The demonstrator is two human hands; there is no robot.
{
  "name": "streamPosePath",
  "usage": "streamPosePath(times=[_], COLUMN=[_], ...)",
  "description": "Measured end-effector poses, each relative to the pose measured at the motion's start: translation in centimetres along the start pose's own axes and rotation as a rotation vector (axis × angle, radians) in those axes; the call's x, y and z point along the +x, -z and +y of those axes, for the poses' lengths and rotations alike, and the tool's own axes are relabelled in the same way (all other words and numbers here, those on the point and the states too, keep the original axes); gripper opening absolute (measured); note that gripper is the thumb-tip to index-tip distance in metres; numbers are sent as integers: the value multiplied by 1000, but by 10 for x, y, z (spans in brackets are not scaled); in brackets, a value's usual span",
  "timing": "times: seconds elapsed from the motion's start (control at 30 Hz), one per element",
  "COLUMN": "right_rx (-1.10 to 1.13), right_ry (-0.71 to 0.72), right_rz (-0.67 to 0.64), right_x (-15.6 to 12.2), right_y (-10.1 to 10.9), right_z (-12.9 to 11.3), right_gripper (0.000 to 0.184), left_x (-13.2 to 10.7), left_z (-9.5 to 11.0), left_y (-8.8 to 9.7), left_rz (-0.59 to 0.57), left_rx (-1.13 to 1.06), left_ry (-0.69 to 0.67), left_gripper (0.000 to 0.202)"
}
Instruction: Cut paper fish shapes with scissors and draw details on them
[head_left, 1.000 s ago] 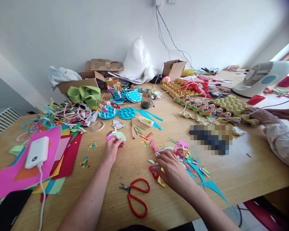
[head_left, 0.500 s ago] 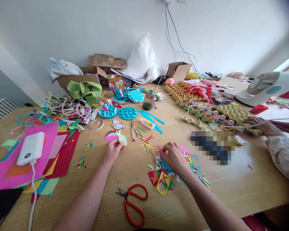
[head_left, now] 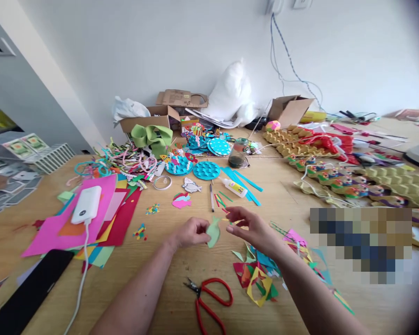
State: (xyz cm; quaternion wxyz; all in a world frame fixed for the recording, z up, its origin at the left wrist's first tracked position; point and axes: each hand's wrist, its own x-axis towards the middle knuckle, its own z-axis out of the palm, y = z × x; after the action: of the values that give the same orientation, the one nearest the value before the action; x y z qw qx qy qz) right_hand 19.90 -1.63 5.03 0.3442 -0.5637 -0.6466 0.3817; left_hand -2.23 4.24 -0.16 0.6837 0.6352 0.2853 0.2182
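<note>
Between thumb and fingers, my left hand (head_left: 192, 231) pinches a light green paper fish (head_left: 213, 232) above the table. Just right of the fish, my right hand (head_left: 248, 227) has its thumb and fingers apart with nothing between them. Red-handled scissors (head_left: 209, 298) lie nearer to me. Pink and red paper fish (head_left: 181, 200) lie beyond my left hand, below a white fish cutout (head_left: 192, 185) with a drawn outline. A heap of paper scraps (head_left: 258, 274) lies under my right forearm. A pen (head_left: 212, 197) and a glue bottle (head_left: 234, 187) are farther back.
Coloured paper sheets (head_left: 125, 218) lie at left with a white power bank (head_left: 86, 204) and a black phone (head_left: 31, 293). Blue discs (head_left: 206, 170), a glass jar (head_left: 239, 153) and cardboard boxes (head_left: 289, 110) stand behind. Egg-carton trays (head_left: 398, 179) lie at right.
The view has turned left. My left hand has brought the green fish to the right. My right hand has lifted off the scrap heap, moved toward the fish and opened.
</note>
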Motion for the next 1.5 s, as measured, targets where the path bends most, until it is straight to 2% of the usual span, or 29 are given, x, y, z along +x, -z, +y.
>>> streamPosePath(times=[0.07,0.1,0.17,0.37,0.47,0.7,0.83,0.97,1.1,1.2,1.33,1.4,1.5], right_rx=[37,44,53,107,116,134,147,183,123,-76,-414,-489,-560], right_ry=[-1,1,-7,-89,-115,-67,-98,-156,-208,-192,-129,-111,-58], right_rz=[-114,-131,-119,-57,-72,-122,-93,-118,-118,-96,3,44,133], right_x=[15,20,26,31,34,49,57,60,63,64,60,57,54], right_y=[-11,-16,-21,-28,-33,-42,-46,-50,-61,-74,-89,-91,-89], right_z=[-5,-5,-4,-4,-6,-7,-6,-3,5,12,13,11,9], right_gripper=[32,30,31,35,39,41,39,41,36,32,22,17,21], left_x=[-3,-4,-7,-12,-13,-15,-16,-16,-16,-16,-14,-13,-12], left_z=[-1,-2,-1,11,15,16,17,13,5,0,-2,-3,-3], left_y=[0,2,7,28,34,41,45,51,57,61,61,60,59], left_rz=[-99,-103,-48,256,339,373,390,407,415,440,502,529,556], left_rx=[16,20,-10,-122,-147,-138,-146,-120,-54,44,293,382,460], left_ry=[19,23,21,-29,-57,-58,-57,-46,44,195,399,450,474], left_gripper=[14,14,17,24,26,30,35,36,30,19,7,9,10])
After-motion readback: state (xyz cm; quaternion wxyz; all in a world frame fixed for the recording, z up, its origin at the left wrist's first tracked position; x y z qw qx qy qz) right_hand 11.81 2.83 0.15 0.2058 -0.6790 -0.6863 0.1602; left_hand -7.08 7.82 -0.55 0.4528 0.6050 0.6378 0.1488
